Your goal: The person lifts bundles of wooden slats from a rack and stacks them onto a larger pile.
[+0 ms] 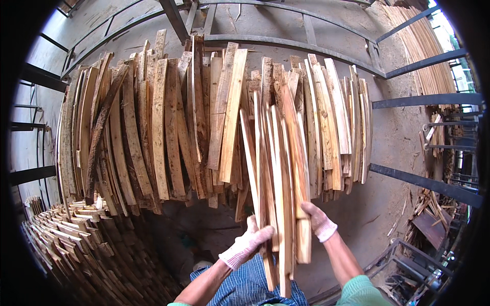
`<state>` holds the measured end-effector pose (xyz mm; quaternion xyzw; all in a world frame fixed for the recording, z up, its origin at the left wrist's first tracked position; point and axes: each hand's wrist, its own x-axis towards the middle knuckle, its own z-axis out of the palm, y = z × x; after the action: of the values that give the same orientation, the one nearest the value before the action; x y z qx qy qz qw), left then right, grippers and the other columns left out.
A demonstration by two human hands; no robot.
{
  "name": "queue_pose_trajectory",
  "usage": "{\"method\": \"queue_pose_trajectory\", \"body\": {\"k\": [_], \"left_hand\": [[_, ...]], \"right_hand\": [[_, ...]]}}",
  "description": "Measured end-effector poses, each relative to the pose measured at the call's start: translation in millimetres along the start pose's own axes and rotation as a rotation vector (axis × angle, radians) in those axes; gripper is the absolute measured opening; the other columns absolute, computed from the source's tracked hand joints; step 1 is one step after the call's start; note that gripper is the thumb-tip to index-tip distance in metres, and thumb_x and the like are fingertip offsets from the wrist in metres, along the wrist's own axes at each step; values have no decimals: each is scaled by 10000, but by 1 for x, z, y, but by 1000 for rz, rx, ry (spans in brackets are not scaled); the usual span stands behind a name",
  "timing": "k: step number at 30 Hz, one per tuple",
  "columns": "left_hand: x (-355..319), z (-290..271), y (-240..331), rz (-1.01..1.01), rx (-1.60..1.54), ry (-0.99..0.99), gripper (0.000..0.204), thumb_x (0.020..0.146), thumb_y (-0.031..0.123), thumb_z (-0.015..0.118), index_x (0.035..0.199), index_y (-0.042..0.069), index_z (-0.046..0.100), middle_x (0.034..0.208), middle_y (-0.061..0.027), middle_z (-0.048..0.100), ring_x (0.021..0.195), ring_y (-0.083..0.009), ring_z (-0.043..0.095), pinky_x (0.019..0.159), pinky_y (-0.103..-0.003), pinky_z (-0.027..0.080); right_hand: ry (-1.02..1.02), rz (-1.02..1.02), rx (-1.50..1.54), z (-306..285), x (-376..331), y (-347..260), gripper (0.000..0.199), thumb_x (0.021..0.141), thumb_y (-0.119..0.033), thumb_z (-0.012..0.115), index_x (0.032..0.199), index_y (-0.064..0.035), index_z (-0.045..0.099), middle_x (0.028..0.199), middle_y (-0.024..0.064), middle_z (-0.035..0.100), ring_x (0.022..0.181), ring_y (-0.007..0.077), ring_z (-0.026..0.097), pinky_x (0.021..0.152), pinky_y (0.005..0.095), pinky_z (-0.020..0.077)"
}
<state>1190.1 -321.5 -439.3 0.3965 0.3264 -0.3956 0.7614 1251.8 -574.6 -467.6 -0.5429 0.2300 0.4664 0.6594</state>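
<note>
Head | both hands [286,232] gripping slat bundle [278,173] | leaning planks [153,127] behind | stacked offcuts [76,239] left

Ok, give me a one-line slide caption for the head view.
Gloved left hand and right hand grip a bundle of wooden slats before a rack of leaning slats.

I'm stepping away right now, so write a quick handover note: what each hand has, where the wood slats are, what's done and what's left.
Left hand: gloved, gripping the lower part of a bundle of thin wood slats from the left side.
Right hand: gloved, closed on the same bundle's right edge.
Bundle: held roughly upright, its top ends among the leaning row of slats propped against the curved metal rail.
Done: a long row of slats already leans on the rail; a stepped stack of slats sits at lower left.
Left: the bundle in hand is not yet released.
</note>
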Motion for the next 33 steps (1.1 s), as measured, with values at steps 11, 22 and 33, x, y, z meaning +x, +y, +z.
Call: {"method": "queue_pose_trajectory", "body": {"k": [11, 22, 33], "left_hand": [[-15, 51, -11, 295, -15, 40, 761, 883, 234, 691, 1441, 37, 212, 1296, -146, 501, 1174, -227, 514, 1047, -366, 431], [-138, 90, 5, 938, -291, 53, 1068, 801, 256, 844, 1505, 66, 63, 1474, -118, 325, 1373, -237, 363, 1154, -413, 317], [-387, 34, -3, 1588, -124, 505, 1190, 876, 169, 779, 1521, 61, -217, 1562, -144, 223, 1430, -221, 258, 1180, -390, 237]], "right_hand": [[-6, -114, 335, 41, -64, -14, 571, 891, -303, 673, 1335, 24, 525, 1162, 158, 680, 974, 252, 699, 885, 388, 597], [-135, -378, -220, 144, -147, -111, 785, 793, -352, 731, 1434, 3, 450, 1227, 107, 634, 1075, 202, 621, 945, 332, 526], [-767, -546, -346, 397, -224, -133, 563, 793, -170, 657, 1313, 7, 535, 1036, 91, 662, 853, 196, 673, 719, 323, 584]]}}
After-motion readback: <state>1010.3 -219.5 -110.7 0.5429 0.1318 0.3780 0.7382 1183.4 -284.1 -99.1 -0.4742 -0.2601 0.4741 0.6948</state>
